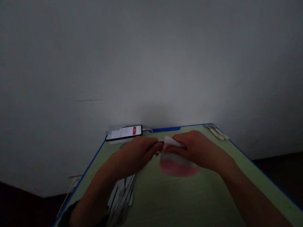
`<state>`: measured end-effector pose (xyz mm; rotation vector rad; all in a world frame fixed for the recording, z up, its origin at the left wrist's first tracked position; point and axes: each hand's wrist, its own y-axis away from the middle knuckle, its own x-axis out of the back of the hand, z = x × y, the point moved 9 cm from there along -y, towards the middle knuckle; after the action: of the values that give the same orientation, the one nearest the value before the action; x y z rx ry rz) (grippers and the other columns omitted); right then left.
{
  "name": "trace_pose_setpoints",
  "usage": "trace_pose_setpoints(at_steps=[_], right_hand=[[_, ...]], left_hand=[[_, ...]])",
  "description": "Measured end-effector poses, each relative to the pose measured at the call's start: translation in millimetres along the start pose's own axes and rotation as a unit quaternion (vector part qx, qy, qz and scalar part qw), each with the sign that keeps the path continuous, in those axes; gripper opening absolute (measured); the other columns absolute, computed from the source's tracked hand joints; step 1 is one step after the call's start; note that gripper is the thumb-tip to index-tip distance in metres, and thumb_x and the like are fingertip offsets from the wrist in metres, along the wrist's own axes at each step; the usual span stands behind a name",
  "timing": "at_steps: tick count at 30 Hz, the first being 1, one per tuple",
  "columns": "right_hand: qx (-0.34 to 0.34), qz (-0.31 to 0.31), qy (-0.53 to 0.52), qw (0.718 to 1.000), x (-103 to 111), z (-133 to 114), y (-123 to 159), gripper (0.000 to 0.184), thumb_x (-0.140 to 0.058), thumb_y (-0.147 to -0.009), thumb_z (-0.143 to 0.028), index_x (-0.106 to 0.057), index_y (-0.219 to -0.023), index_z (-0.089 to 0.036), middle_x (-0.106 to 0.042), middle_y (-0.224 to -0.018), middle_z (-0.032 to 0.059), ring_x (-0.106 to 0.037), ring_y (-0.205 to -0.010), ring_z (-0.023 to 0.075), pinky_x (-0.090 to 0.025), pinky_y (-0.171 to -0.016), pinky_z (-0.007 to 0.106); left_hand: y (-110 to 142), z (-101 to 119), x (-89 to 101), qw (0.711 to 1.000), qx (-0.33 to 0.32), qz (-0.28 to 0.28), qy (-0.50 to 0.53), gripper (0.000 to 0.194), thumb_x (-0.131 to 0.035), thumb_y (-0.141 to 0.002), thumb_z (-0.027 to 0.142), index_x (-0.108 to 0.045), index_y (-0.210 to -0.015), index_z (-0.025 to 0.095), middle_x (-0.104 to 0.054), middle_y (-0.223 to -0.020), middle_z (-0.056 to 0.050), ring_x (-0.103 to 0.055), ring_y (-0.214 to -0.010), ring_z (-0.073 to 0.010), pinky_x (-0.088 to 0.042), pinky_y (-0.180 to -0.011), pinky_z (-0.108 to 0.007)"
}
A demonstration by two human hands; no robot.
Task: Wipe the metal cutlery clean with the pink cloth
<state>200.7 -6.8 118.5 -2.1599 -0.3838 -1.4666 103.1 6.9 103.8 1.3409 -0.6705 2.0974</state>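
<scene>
Both my hands meet above the middle of the table. My right hand is closed on a soft white and pink cloth, which hangs below the fingers and is blurred at its lower edge. My left hand is closed just left of the cloth, gripping a thin dark item that runs toward the cloth. Most of that item is covered by fingers and cloth, so its kind is unclear. Under my left forearm lies a bunch of long, flat, silvery pieces, partly hidden and dim.
A phone with a lit screen leans at the back left, with a white cable plugged in. Two white-handled tools lie at the back right corner. The pale green table has a blue edge and stands against a grey wall.
</scene>
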Motion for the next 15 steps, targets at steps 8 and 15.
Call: trace_pose_setpoints(at_steps=[8, 15], right_hand=[[0.021, -0.107, -0.121, 0.987, -27, 1, 1, 0.037, -0.034, -0.089, -0.042, -0.057, -0.078, -0.015, -0.057, -0.064, -0.0001, -0.044, -0.054, 0.0079, -0.028, -0.05, 0.02], [0.035, -0.168, -0.127, 0.977, -23, 14, 10, 0.036, -0.036, -0.087, -0.044, -0.058, -0.086, -0.016, -0.058, -0.071, 0.0013, -0.048, -0.06, 0.01, -0.031, -0.054, 0.021]], left_hand=[[-1, 23, -0.8, 0.987, -0.068, 0.049, -0.139, 0.024, -0.036, -0.089, 0.026, -0.052, -0.072, 0.017, -0.056, -0.068, 0.001, -0.05, -0.063, -0.0124, -0.032, -0.058, -0.024], [4, -16, 11.3, 0.992, -0.021, 0.043, -0.117, 0.037, -0.031, -0.091, 0.037, -0.06, -0.077, 0.018, -0.059, -0.066, 0.0, -0.052, -0.063, -0.0117, -0.034, -0.058, -0.022]])
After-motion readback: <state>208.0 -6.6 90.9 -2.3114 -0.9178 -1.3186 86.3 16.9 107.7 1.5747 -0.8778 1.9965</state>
